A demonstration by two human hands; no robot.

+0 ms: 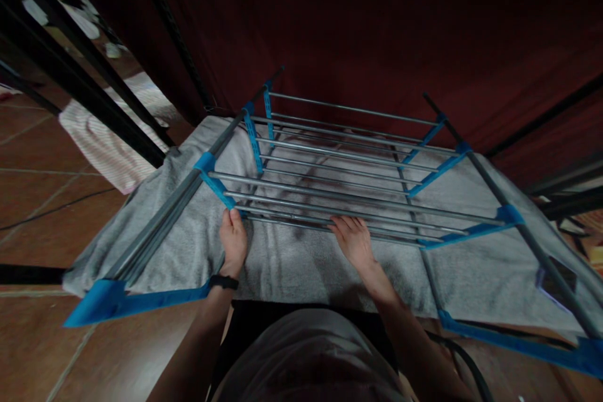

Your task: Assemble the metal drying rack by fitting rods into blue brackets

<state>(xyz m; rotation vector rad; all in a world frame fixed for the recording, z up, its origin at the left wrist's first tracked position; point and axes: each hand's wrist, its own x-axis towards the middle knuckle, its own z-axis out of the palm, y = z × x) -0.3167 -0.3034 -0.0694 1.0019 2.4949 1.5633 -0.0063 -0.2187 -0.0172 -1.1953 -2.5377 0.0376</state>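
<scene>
A grey towel [301, 264] lies spread over the near rails of a folding drying rack [339, 157] with grey metal rods and blue plastic joints. My left hand [232, 240] rests on the towel near the rack's left blue joint, fingers curled onto the cloth at a rod. It wears a black band at the wrist. My right hand [353, 240] lies flat on the towel near the middle, fingers spread and touching the nearest rods. The towel hangs down on both sides of the rack.
A dark red curtain [377, 31] hangs behind the rack. Black metal bars [85, 69] slant across the upper left, with a striped pale cloth [108, 138] on the tiled floor [42, 201] beneath. More dark bars stand at the right edge.
</scene>
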